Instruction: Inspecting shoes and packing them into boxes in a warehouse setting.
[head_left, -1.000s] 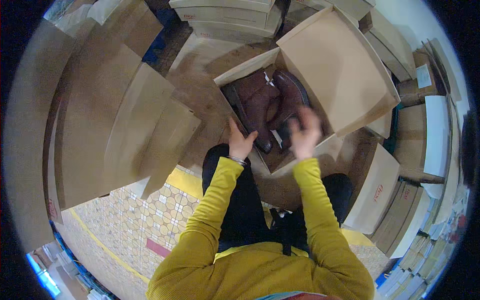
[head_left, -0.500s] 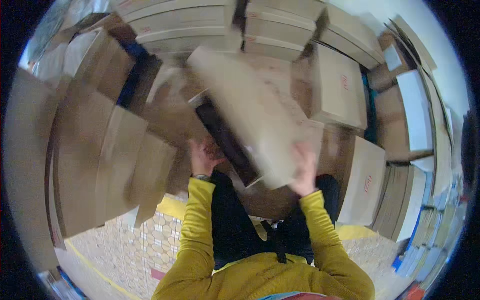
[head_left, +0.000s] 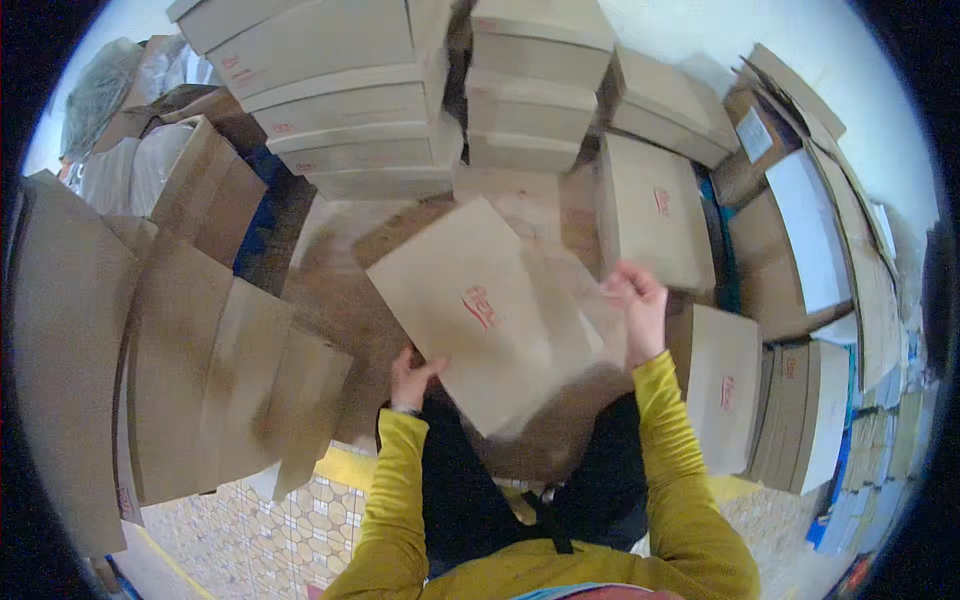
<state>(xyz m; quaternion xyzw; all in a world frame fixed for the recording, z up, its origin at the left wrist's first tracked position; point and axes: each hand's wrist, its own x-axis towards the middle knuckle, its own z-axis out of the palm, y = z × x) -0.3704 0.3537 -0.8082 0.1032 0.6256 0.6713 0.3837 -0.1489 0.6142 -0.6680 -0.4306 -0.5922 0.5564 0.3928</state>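
A closed cardboard shoebox sits tilted over the person's lap. The left hand grips its near-left edge; the right hand clasps its right side. Stacked boxes stand behind.

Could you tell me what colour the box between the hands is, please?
Plain brown cardboard box with a red mark on its lid, seen in the head view.

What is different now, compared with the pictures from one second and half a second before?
The brown box, open a second ago with dark shoes showing inside, is now closed, its lid facing up. The left hand has moved to the box's lower left edge, and the right hand to its right edge; both grip it. The view has also shifted. The stacks of boxes behind and the flattened cardboard on the left stayed put.
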